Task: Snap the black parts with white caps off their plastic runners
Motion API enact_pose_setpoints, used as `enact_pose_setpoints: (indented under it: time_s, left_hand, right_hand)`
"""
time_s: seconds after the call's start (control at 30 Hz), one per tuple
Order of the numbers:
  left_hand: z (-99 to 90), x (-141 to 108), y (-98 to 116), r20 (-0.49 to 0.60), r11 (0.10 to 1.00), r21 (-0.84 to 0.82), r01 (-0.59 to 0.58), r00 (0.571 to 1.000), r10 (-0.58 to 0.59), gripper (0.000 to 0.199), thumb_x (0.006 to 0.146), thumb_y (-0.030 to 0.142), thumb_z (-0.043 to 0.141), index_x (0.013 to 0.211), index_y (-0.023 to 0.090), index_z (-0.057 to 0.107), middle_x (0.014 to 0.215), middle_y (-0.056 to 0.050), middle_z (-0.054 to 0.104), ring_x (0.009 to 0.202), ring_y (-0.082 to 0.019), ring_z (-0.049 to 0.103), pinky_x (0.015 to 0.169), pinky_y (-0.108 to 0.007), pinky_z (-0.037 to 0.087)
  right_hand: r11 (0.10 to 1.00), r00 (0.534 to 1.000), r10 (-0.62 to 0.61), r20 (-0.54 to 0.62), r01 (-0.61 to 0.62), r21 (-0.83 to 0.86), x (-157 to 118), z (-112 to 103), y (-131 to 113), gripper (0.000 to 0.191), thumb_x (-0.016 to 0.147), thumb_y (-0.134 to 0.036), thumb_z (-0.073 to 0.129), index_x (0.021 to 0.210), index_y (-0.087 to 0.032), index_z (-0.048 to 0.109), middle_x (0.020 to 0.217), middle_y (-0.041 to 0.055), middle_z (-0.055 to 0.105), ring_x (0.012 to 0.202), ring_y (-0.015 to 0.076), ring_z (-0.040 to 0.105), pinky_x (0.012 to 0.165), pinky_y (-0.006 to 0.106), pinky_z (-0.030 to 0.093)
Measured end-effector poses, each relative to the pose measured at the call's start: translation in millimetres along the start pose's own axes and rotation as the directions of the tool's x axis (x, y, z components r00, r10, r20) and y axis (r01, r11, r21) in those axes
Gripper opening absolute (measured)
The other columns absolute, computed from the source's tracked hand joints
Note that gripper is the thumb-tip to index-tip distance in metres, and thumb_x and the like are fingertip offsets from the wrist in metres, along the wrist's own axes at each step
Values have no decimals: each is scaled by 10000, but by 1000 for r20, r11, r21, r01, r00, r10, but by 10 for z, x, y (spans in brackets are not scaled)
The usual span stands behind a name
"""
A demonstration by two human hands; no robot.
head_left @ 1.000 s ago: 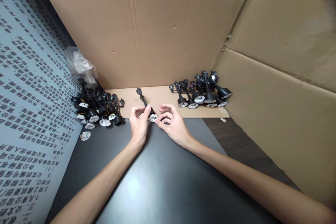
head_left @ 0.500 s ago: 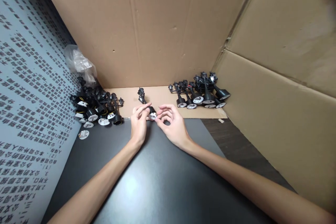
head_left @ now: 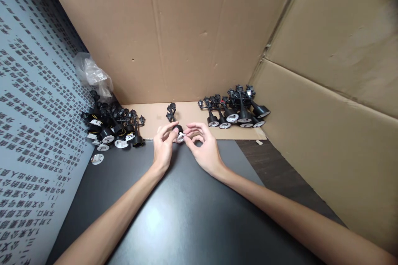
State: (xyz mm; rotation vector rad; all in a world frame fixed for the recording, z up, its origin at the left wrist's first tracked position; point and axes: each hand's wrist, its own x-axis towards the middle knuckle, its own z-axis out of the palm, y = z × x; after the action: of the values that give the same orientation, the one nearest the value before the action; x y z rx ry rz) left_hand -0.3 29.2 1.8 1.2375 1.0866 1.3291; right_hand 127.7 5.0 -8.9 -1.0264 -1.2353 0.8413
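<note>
A small black model street lamp (head_left: 177, 127) lies between my hands, its lantern heads pointing away from me and its wide round base towards me. My left hand (head_left: 163, 143) is closed around the side of that base, thumb and fingers gripping it. At the near end of the base is a white disc (head_left: 180, 137), partly covered by fingertips. My right hand (head_left: 203, 145) pinches the disc's right edge with thumb and fingertips, the other fingers curled. Whether the disc sits fully inside the base I cannot tell.
Several black street lamps, some with yellow wires, are piled with white discs (head_left: 121, 143) at the left. A loose white disc (head_left: 97, 159) lies nearer. More lamps (head_left: 244, 114) with white undersides stand at the right. Cardboard walls (head_left: 192, 41) enclose the dark table (head_left: 186, 215); a plastic bag (head_left: 94, 73) is at back left.
The held lamp has turned slightly, its lantern heads swinging a little to the right. Both hands stay on its base in nearly the same place.
</note>
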Motion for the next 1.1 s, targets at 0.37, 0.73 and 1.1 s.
enact_pose_setpoints:
  time_s: [0.37,0.73,1.1]
  left_hand:
    - [-1,-26,39,61,999,7,-31,998,31,358,735,212,591,1056,217,749,1120,-53,532,737,-93,589,691,-242,551]
    - [3,-41,-8,84,988,55,-141,987,137,414,789,268,660,1201,224,667,1131,-64,555,921,-168,614,704,-242,538]
    - [18,-72,22,97,956,196,-219,974,203,337,880,363,628,1193,246,668,1140,-70,616,966,-174,635,812,-276,542]
  right_hand:
    - [996,998,38,-53,-33,85,4,8,61,340,773,-303,702,1049,-221,520,968,39,591,802,146,631,740,308,558]
    - [994,997,-47,-54,52,92,10,12,43,252,818,-288,680,1013,-222,535,874,34,636,842,170,640,728,309,534]
    - [996,993,-79,-90,83,43,23,-17,42,226,838,-283,669,1004,-224,528,876,24,627,826,160,642,723,297,531]
